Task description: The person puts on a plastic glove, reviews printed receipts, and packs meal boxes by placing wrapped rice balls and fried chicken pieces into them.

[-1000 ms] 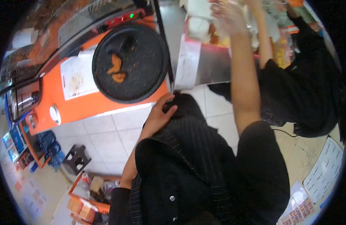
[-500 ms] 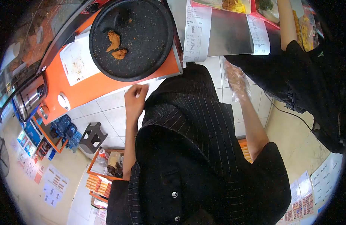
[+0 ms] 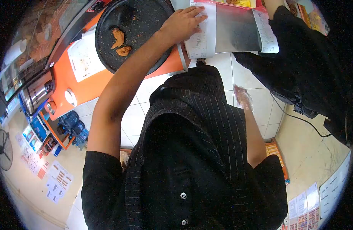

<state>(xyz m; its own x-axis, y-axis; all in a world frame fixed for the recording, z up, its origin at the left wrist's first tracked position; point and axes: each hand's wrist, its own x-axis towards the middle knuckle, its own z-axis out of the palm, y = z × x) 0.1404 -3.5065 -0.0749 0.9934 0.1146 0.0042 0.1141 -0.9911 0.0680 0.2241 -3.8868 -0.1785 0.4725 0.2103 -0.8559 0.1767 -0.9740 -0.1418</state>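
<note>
My left hand (image 3: 184,25) reaches over the right edge of the black round tray, its fingers stretched out above a long printed receipt (image 3: 202,42). Whether the fingertips touch the paper, I cannot tell. The receipt hangs over the edge of the metal counter (image 3: 236,32). Two pieces of fried chicken (image 3: 118,37) and scattered crumbs lie on the black tray (image 3: 157,11). Low at my side, away from the counter, my right hand (image 3: 243,96) wears a clear plastic glove. It is somewhat blurred, with its fingers loosely apart and nothing visible in them.
A second receipt (image 3: 266,32) hangs farther right, below a red tray (image 3: 257,7) with food. Another person's black sleeve (image 3: 299,42) is close on the right. A crumb-strewn white board (image 3: 84,57) lies on the orange counter (image 3: 86,90), left of the black tray.
My left hand has risen from beside the orange counter to the receipt, its fingers now extended. My right hand has moved lower and closer to my body. The other person's arm has shifted left.
</note>
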